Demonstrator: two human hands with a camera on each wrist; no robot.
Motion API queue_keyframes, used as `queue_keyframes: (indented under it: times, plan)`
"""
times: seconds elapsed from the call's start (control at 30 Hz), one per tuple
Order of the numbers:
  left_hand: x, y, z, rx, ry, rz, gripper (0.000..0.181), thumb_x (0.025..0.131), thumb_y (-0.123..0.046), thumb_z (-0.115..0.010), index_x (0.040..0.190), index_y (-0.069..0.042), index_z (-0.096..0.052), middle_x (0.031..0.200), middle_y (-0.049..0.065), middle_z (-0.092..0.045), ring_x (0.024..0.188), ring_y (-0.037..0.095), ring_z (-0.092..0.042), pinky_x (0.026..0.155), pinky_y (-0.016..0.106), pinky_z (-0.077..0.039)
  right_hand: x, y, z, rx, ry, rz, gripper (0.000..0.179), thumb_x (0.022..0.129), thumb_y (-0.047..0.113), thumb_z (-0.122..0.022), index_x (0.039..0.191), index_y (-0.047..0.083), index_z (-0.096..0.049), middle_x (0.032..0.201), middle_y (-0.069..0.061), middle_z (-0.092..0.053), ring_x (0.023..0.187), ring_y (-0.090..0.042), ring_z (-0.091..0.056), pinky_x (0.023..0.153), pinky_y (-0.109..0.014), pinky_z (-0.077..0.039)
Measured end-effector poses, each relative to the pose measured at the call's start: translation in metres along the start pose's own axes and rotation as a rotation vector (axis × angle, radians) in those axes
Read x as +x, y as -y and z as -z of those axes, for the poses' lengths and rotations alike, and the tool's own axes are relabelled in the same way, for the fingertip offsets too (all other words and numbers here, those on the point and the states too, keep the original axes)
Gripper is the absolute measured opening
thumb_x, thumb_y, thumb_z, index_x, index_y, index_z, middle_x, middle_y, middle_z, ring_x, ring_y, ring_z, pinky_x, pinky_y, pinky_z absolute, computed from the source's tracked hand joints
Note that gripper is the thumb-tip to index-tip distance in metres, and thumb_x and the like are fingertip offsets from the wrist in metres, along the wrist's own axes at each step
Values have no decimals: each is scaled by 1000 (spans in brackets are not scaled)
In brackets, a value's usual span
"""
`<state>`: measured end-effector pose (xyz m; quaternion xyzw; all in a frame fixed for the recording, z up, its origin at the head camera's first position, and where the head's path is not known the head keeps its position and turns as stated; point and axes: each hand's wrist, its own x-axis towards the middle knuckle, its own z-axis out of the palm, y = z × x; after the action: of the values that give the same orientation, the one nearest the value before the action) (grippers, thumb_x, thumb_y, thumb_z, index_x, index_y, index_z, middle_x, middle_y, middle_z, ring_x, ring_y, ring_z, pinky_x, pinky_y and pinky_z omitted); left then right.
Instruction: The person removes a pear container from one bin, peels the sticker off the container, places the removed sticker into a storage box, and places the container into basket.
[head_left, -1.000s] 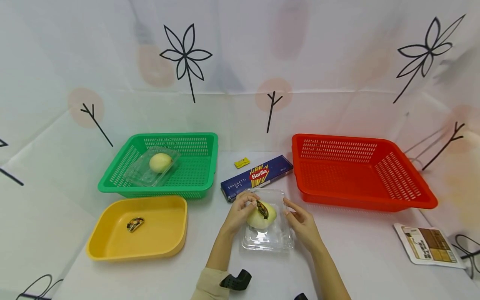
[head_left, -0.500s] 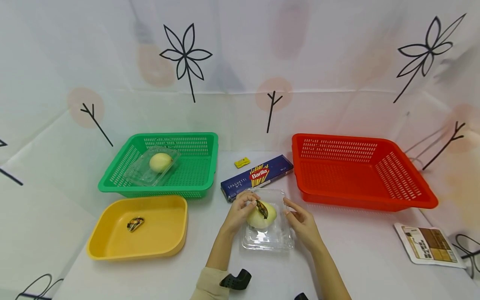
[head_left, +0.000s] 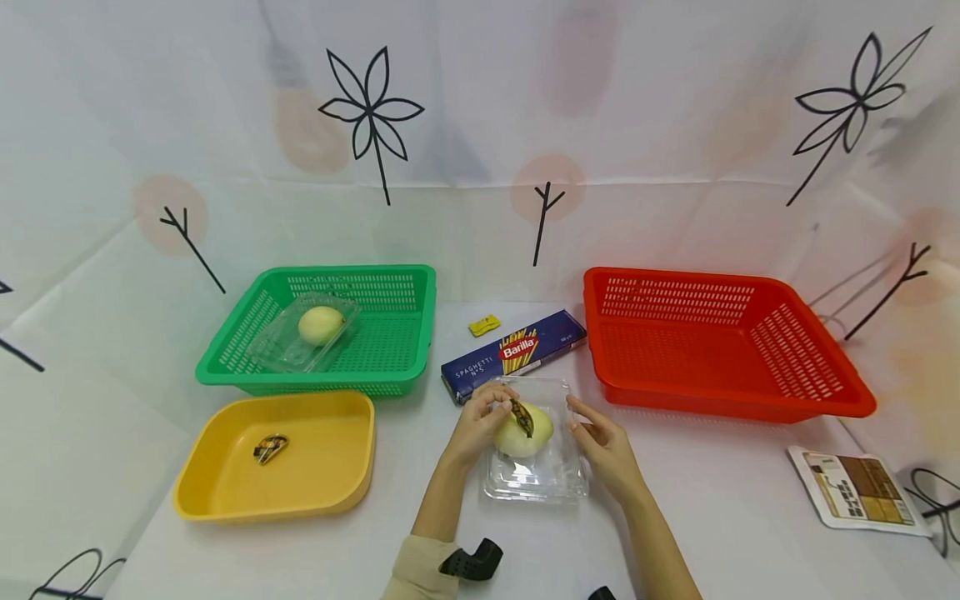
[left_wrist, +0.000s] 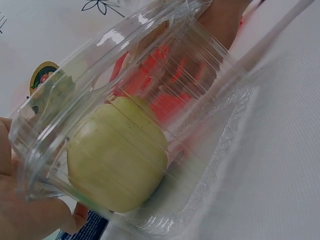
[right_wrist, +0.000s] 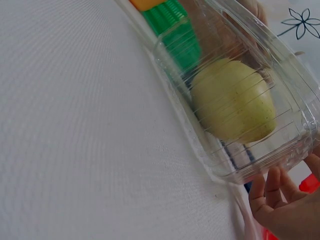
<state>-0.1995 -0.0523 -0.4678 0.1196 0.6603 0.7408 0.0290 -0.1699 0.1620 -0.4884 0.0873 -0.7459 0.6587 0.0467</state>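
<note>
A clear plastic container (head_left: pixel 525 483) with a pale yellow-green fruit (head_left: pixel 517 442) inside is between the hands. The left hand (head_left: pixel 474 429) grips its left side, with fingers and thumb at the rim. At the right side, the right hand (head_left: pixel 606 452) holds the edge by its fingertips, also seen as curled fingers (right_wrist: pixel 275 192) in the right wrist view. A small dark patterned packet (head_left: pixel 522 421) appears over the fruit, close to the left thumb and index finger; whether they pinch it cannot be told. In the left wrist view the packet (left_wrist: pixel 46 82) shows partly through clear plastic.
Behind lies a blue spaghetti box (head_left: pixel 487 360) and a small yellow packet (head_left: pixel 483 325). Left are a green basket (head_left: pixel 405 329), holding another container with fruit, and a yellow tray (head_left: pixel 330 467) with a small dark packet. Right are a red basket (head_left: pixel 675 350) and a pouch (head_left: pixel 858 490).
The small dark packet by the left thumb has shifted very slightly to the left. Both hands and the container stay in place.
</note>
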Motion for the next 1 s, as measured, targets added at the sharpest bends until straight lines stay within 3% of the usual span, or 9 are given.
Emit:
queue_keyframes:
  times: [0.33,0.6,0.8,1.0]
  plan:
    - [-1,-1,1,-21,3,-14,19,90,1,-53,95,20,-54,113,22,-53,125,26,-35,111,45,-16,-1,2,0,-1,-3,5,40,92,8,-58,130,-3,-53,122,-1,-59,92,-17,-63,76,-17,-49]
    - [-1,1,2,-22,-11,-37,18,92,1,-48,90,19,-50,107,14,-55,109,17,-46,107,40,-26,-1,2,0,2,0,5,40,93,8,-58,131,-2,-53,122,-1,-59,91,-15,-62,73,-17,-48]
    - [-2,0,1,-12,-16,-56,18,93,1,-46,92,18,-52,108,19,-56,111,20,-47,106,40,-29,-1,2,0,4,0,9,39,93,7,-57,130,-3,-52,121,-2,-59,88,-13,-61,70,-17,-47]
    - [-6,2,5,-47,-5,-37,23,95,-2,-45,103,18,-52,119,27,-55,127,28,-40,111,38,-27,-1,3,0,-5,0,-4,40,93,8,-58,130,-2,-53,122,-7,-59,87,-15,-60,70,-17,-47]
